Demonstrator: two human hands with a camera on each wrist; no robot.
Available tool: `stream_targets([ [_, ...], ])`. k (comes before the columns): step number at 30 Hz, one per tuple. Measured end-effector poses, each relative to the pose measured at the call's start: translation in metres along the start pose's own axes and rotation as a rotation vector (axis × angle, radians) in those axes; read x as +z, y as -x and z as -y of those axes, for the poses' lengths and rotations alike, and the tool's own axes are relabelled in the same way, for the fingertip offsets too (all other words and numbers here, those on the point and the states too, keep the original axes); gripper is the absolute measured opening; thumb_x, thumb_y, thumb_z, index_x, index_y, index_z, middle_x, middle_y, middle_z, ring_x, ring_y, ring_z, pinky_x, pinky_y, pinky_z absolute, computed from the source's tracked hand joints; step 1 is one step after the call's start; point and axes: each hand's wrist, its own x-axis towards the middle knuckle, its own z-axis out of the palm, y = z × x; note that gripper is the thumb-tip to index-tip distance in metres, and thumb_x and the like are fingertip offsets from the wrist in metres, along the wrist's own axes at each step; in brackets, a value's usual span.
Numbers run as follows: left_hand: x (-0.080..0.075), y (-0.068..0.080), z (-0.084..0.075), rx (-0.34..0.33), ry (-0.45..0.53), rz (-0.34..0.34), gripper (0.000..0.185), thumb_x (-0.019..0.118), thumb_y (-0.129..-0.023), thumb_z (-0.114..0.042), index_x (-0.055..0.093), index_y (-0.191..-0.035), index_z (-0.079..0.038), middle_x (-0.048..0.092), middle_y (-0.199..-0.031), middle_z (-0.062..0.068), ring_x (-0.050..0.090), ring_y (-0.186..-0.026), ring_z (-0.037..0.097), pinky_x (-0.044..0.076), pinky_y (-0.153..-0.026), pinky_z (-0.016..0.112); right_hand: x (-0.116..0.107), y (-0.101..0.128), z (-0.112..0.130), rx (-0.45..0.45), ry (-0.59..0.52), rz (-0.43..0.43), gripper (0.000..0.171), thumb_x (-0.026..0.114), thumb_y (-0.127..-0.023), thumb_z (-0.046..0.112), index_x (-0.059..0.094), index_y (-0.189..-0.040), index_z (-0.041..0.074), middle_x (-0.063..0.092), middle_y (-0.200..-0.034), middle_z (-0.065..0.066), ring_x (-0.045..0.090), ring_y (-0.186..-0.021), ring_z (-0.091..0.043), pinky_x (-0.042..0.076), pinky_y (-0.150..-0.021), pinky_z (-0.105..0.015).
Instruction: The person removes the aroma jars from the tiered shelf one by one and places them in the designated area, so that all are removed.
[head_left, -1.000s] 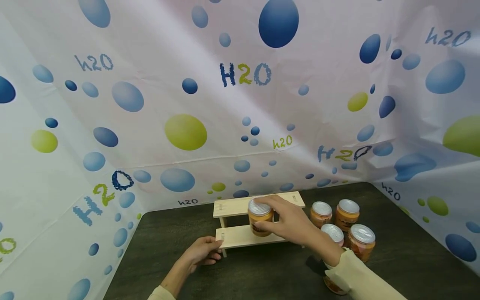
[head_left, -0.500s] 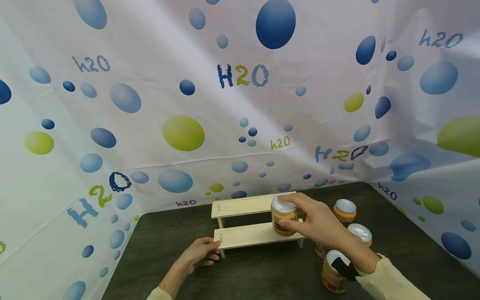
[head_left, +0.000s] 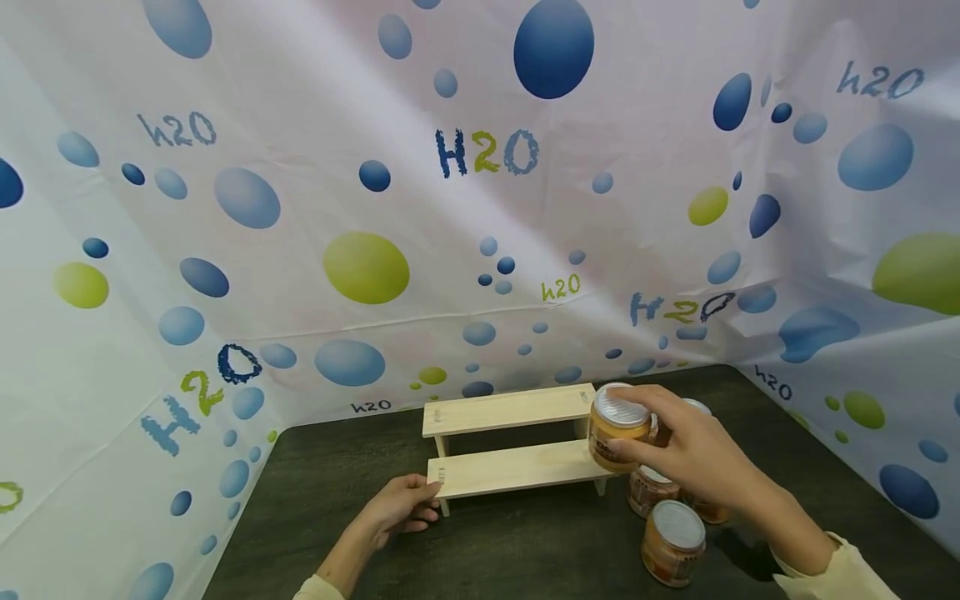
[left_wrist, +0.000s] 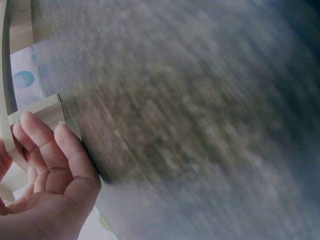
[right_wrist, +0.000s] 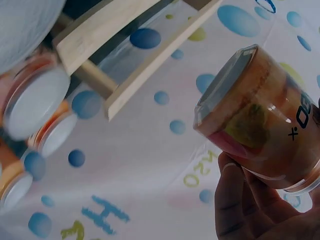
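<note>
My right hand (head_left: 693,450) holds a small jar with a silver lid and orange contents (head_left: 606,433), upright, by lid and side. In the head view the jar overlaps the right end of a two-step wooden shelf (head_left: 517,468). The right wrist view shows fingers curled round the jar (right_wrist: 265,120), with a fruit print and dark lettering on its side. My left hand (head_left: 405,507) pinches the left end of the lower step, thumb on top. In the left wrist view, the fingers of this hand (left_wrist: 55,175) curl under the board's edge.
Several similar jars stand on the dark tabletop (head_left: 525,550) right of the shelf, partly hidden by my right hand and arm. The nearest jar (head_left: 673,546) is in front of them. A white sheet with blue and green spots (head_left: 465,208) hangs behind and at both sides.
My right hand has carried the jar rightward, from over the middle of the lower step to the shelf's right end. My left hand keeps its place on the shelf.
</note>
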Motion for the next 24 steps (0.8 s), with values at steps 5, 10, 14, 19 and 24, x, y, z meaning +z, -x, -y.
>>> stream_targets([
  [5, 0.0, 0.0, 0.0, -0.003, -0.004, -0.002, 0.043, 0.058, -0.087, -0.045, 0.054, -0.105, -0.006, 0.062, -0.09, 0.005, 0.064, -0.073, 0.011, 0.054, -0.069, 0.03, -0.015, 0.011, -0.008, 0.02, 0.052, -0.024, 0.057, 0.066, -0.08, 0.044, 0.041, -0.131, 0.039, 0.054, -0.11, 0.009, 0.05, -0.067, 0.0, 0.041, -0.053, -0.021],
  [10, 0.0, 0.0, 0.001, 0.0, -0.008, 0.001, 0.044, 0.057, -0.087, -0.045, 0.054, -0.106, -0.006, 0.062, -0.091, 0.005, 0.064, -0.073, 0.012, 0.054, -0.069, 0.031, -0.026, 0.023, -0.016, 0.065, 0.086, -0.024, 0.057, 0.066, -0.081, 0.044, 0.041, -0.132, 0.039, 0.052, -0.118, 0.005, 0.05, -0.07, 0.0, 0.041, -0.054, -0.022],
  [14, 0.0, -0.001, 0.001, -0.002, -0.006, -0.001, 0.042, 0.057, -0.088, -0.043, 0.054, -0.107, -0.005, 0.062, -0.09, 0.005, 0.064, -0.073, 0.011, 0.054, -0.069, 0.031, -0.033, 0.033, -0.022, 0.11, 0.082, -0.012, 0.058, 0.066, -0.081, 0.043, 0.039, -0.132, 0.04, 0.05, -0.112, 0.007, 0.049, -0.071, -0.001, 0.039, -0.052, -0.022],
  [19, 0.001, -0.001, 0.0, -0.006, -0.003, -0.001, 0.043, 0.057, -0.088, -0.043, 0.054, -0.108, -0.005, 0.062, -0.09, 0.005, 0.064, -0.072, 0.011, 0.054, -0.069, 0.031, -0.039, 0.047, -0.03, 0.122, 0.098, -0.026, 0.059, 0.068, -0.08, 0.04, 0.04, -0.132, 0.037, 0.051, -0.107, 0.006, 0.047, -0.065, 0.0, 0.037, -0.05, -0.021],
  [24, 0.003, -0.001, 0.0, -0.004, -0.002, -0.003, 0.043, 0.057, -0.087, -0.044, 0.054, -0.107, -0.005, 0.062, -0.089, 0.004, 0.064, -0.073, 0.011, 0.054, -0.068, 0.03, -0.046, 0.061, -0.041, 0.225, 0.128, 0.023, 0.06, 0.062, -0.081, 0.049, 0.038, -0.134, 0.033, 0.05, -0.12, -0.003, 0.047, -0.066, -0.001, 0.038, -0.05, -0.023],
])
